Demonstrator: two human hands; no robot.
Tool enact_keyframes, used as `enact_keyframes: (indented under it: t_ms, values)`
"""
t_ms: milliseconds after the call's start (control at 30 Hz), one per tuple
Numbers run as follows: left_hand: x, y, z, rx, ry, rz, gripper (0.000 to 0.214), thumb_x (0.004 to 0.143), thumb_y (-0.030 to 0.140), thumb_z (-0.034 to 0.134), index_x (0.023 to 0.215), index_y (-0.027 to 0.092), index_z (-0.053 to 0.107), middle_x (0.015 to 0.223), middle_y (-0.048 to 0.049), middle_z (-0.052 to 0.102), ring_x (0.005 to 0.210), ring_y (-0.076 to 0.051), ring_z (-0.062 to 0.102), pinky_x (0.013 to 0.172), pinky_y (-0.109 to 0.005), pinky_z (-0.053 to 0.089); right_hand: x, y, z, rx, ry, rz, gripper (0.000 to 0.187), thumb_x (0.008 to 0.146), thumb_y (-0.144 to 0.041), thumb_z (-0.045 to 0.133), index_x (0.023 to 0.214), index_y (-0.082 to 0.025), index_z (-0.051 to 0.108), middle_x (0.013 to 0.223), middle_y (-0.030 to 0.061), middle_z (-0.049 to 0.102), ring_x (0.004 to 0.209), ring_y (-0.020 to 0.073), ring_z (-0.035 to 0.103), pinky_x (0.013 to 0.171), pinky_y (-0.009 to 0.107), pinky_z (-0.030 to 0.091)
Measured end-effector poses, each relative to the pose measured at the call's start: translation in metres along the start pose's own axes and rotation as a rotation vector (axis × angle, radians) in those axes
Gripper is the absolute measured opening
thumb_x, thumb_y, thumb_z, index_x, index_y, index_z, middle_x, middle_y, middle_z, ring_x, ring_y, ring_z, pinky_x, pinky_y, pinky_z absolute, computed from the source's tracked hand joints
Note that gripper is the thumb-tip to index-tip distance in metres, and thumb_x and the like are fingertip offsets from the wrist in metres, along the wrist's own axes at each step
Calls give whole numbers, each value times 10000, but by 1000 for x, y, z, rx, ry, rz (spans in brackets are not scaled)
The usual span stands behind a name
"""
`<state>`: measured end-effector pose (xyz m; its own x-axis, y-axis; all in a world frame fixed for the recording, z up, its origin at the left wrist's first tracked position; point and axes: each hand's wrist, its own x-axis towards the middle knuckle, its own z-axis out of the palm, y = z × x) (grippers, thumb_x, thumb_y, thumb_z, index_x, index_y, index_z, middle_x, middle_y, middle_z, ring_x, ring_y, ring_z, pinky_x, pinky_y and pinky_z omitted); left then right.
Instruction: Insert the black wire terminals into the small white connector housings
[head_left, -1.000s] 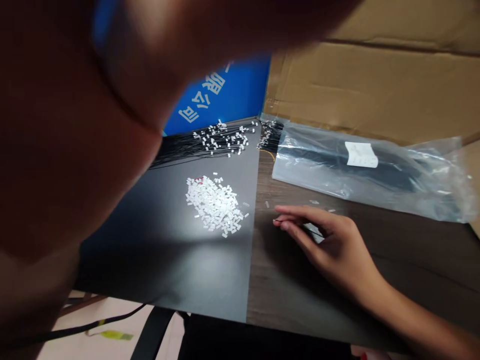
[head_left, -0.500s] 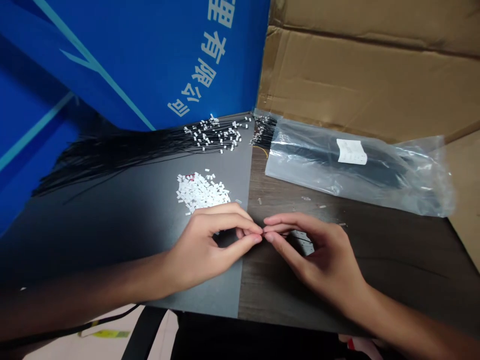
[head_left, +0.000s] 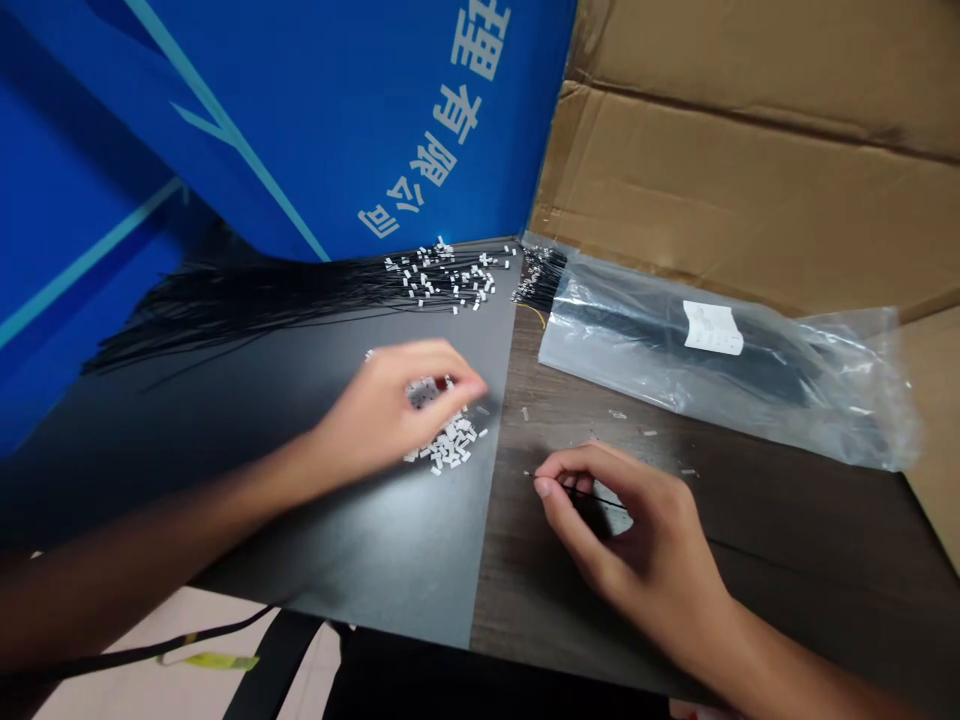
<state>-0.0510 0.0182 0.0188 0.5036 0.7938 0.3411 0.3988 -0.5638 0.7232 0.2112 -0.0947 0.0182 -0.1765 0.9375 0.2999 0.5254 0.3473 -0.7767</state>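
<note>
Right hand (head_left: 637, 540) pinches a thin black wire (head_left: 592, 494)
Left hand (head_left: 397, 400) curls over a heap of small white plastic connectors (head_left: 450, 445); black wires tipped with connectors (head_left: 442, 282) lie bunched beyond.

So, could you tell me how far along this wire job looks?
Done: a fan of black wires at the back carries white connectors. In hand: the right hand pinches one wire; the left hand is over the loose connectors. Left: those connectors and the bagged wires.

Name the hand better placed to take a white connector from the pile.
Left, probably: the left hand sits over the white connectors, while the right hand pinches a thin black wire.
</note>
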Motion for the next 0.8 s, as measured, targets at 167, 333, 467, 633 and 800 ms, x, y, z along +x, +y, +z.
enact_keyframes:
  t_ms: [167,333,467,633,800]
  values:
    - [32,-60,-35,233,83,-117,85,949,323,889,984,258,931,958,-75,841,871,-262,721,828,-380,565,0,2,-1,-2,-9,26,178,1091,-213,694,948,-244,795,803,-33,770,723,139,727,684,258,584]
    - [35,-77,-40,204,24,-141,63,920,343,937,930,280,936,911,-47,851,798,-236,711,757,-353,533,-1,5,-1,4,-41,39,179,1089,-220,696,949,-248,803,817,-34,787,738,141,732,700,255,588]
    - [36,-75,-40,173,5,-139,32,904,315,946,903,285,936,866,-38,843,747,-222,689,729,-346,516,1,6,-2,6,-42,44,181,1095,-222,693,955,-244,805,818,-28,791,734,149,729,699,267,588]
    - [36,-57,-38,71,76,-149,55,924,291,928,937,239,937,878,-40,809,784,-194,684,736,-311,559,0,4,-4,25,-43,56,174,1097,-220,696,969,-241,813,846,-28,808,759,146,727,726,265,587]
    - [17,-11,-15,-346,-3,-229,134,947,298,961,1022,195,921,944,-65,873,790,-191,812,723,-289,680,-1,-1,-5,61,-26,62,166,1100,-208,697,978,-239,804,844,-33,789,771,135,727,738,248,589]
